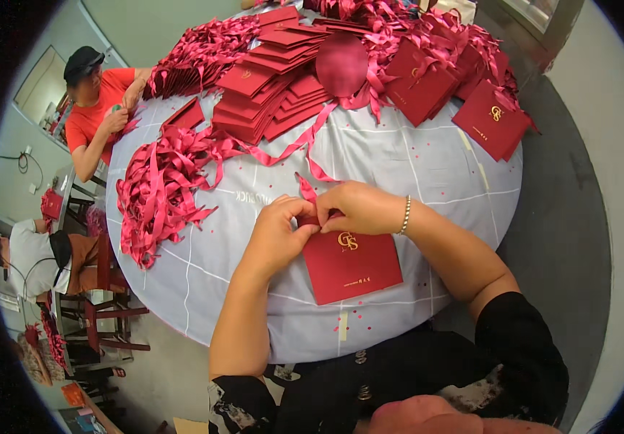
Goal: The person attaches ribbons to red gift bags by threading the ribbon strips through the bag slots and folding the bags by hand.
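A flat red paper gift bag (353, 269) with a gold emblem lies near the front edge of the round table, its top edge under my fingers. My left hand (280, 233) is closed in a pinch at the bag's upper left corner. Beside it, my right hand (361, 208) pinches a pink ribbon (306, 189) at the same top edge. The two hands' fingertips nearly meet, and they hide just how the ribbon passes through the bag. Another length of pink ribbon (274, 155) runs from the loose heap on the left toward my hands.
A tangled ribbon heap (160, 192) lies left on the cloth-covered table (236, 206). Stacked red bags (254, 90) stand at the back; ribboned bags (491, 119) lie back right. A co-worker in orange (98, 108) works at the far left. Behind are chairs (113, 318) and other people.
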Motion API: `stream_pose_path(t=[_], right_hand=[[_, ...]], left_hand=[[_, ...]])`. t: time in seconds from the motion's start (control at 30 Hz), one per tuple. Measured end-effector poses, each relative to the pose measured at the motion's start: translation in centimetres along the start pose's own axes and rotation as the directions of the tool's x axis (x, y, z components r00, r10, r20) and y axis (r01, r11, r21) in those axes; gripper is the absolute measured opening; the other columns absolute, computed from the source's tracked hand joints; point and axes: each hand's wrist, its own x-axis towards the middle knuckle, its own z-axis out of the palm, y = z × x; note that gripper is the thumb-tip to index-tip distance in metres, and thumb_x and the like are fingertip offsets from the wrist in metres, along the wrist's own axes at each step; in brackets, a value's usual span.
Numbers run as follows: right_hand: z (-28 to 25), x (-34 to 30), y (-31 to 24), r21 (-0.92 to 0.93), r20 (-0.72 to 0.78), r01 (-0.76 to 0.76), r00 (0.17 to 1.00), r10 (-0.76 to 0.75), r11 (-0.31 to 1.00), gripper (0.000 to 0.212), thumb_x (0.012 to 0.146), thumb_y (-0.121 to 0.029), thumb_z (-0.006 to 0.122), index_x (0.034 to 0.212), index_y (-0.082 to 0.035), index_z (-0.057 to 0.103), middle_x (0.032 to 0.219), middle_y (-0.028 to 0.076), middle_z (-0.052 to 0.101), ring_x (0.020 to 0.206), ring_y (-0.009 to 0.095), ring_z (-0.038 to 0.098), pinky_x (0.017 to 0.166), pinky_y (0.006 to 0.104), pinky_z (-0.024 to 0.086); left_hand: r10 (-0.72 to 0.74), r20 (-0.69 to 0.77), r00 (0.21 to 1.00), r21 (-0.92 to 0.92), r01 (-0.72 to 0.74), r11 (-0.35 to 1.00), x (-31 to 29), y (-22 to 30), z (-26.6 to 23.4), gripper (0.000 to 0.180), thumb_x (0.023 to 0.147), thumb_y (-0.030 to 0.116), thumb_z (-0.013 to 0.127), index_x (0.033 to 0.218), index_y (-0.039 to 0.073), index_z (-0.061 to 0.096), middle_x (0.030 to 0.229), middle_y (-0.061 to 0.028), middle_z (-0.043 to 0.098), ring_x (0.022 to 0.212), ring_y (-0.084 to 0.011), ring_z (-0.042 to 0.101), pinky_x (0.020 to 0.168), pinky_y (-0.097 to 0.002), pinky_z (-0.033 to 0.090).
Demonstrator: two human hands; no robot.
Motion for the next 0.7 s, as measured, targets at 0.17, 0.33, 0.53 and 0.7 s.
stream_pose_path(t=[0.17, 0.33, 0.53, 0.7], right_hand=[[0.7, -0.3, -0.4, -0.075, -0.142, 0.049, 0.988, -0.059, 0.996, 0.011, 0.081, -0.009, 0.072, 0.086, -0.004, 0.064, 0.084, 0.015, 0.067, 0.079, 0.031, 0.065, 0.07, 0.0372, 0.051], [0.9, -0.3, 0.0, 0.018, -0.167, -0.015, 0.986, 0.018, 1.0, 0.012, 0.084, -0.006, 0.071, 0.09, -0.004, 0.061, 0.086, 0.008, 0.068, 0.076, 0.021, 0.067, 0.069, 0.0336, 0.051], [-0.2, 0.5, 2.7, 0.689, 0.027, -0.218, 0.961, 0.277, 0.691, 0.007, 0.09, -0.006, 0.069, 0.09, -0.006, 0.061, 0.08, -0.001, 0.067, 0.069, 0.003, 0.062, 0.057, 0.0168, 0.046], [-2.0, 0.2, 2.1, 0.603, 0.106, -0.307, 0.946, 0.308, 0.736, 0.009, 0.087, 0.0, 0.069, 0.09, -0.002, 0.061, 0.083, 0.003, 0.07, 0.072, 0.007, 0.065, 0.061, 0.0177, 0.051]], left_hand=[[0.024, -0.019, 1.0, -0.037, -0.024, 0.999, -0.3, 0.6, -0.4, 0.026, 0.069, -0.007, 0.072, 0.094, 0.001, 0.07, 0.09, -0.0077, 0.067, 0.091, -0.0202, 0.062, 0.087, -0.0317, 0.047], [0.044, -0.058, 0.997, -0.008, -0.045, 0.999, -0.5, 0.4, 0.1, 0.036, 0.067, -0.006, 0.074, 0.102, 0.003, 0.068, 0.091, -0.0082, 0.066, 0.092, -0.0238, 0.062, 0.085, -0.0338, 0.049], [0.248, -0.143, 0.958, 0.191, -0.219, 0.957, -0.5, 1.5, 0.5, 0.058, 0.067, -0.006, 0.077, 0.121, 0.009, 0.061, 0.092, -0.0078, 0.065, 0.093, -0.0257, 0.061, 0.087, -0.0354, 0.047], [0.335, -0.112, 0.935, 0.242, -0.301, 0.922, -0.1, 2.2, 1.3, 0.054, 0.068, -0.006, 0.076, 0.118, 0.01, 0.062, 0.087, -0.0071, 0.065, 0.091, -0.0269, 0.06, 0.085, -0.0371, 0.046]])
